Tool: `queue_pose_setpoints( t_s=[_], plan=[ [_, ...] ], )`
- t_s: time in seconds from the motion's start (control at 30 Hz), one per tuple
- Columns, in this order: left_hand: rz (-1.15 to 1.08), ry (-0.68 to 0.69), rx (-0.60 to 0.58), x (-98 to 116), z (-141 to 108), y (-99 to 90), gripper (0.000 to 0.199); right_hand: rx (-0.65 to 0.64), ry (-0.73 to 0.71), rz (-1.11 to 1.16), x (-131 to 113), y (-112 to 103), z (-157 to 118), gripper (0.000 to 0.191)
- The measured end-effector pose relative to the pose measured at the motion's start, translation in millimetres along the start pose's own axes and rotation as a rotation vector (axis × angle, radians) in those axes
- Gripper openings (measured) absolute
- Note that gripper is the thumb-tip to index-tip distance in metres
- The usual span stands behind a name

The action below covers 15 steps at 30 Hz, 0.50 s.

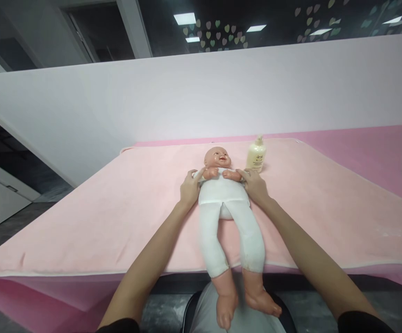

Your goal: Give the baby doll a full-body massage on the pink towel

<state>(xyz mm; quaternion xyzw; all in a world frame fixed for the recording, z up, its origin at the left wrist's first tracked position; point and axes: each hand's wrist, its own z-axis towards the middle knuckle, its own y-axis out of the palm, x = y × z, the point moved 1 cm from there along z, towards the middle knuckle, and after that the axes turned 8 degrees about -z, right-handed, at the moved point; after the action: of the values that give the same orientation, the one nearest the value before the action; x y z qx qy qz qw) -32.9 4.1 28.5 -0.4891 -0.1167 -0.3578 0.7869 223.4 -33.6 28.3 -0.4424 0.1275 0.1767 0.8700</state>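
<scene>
A baby doll [224, 189] with a white cloth body and bare plastic head, hands and feet lies face up, its legs hanging over the near edge of the table. My left hand [189, 188] is closed around the doll's arm on the left side, thumb and fingers at the upper sleeve. On the other side, my right hand [255, 186] grips the doll's other arm in the same way. Both doll forearms rest bent over its chest. Just beyond my right hand stands a pale yellow pump bottle [256, 155], upright and apart from the doll.
A light pink towel [145, 203] covers much of the table, over a darker pink cover [370, 152]. Behind rises a white partition [201, 97] with dark glass above it. My lap [204, 314] is under the doll's feet.
</scene>
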Motion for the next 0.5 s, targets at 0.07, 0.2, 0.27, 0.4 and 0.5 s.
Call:
queue_pose_setpoints(
  t_s=[0.07,0.2,0.27,0.4,0.5],
  plan=[
    [0.124,0.071,-0.025,6,-2,0.0,0.055,-0.051,-0.039,-0.13,-5,0,-3,0.045],
    [0.206,0.08,-0.021,7,-3,0.6,0.055,-0.036,-0.056,-0.196,-5,0,-3,0.046],
    [0.213,0.081,-0.019,5,-2,0.6,0.056,-0.032,-0.059,-0.196,-3,0,-3,0.046],
    [0.2,0.079,-0.024,3,-2,-0.3,0.059,-0.035,-0.059,-0.163,0,0,-2,0.048],
    [0.173,0.071,-0.048,0,0,-1.9,0.062,0.009,-0.021,-0.034,5,1,1,0.053]
  ],
)
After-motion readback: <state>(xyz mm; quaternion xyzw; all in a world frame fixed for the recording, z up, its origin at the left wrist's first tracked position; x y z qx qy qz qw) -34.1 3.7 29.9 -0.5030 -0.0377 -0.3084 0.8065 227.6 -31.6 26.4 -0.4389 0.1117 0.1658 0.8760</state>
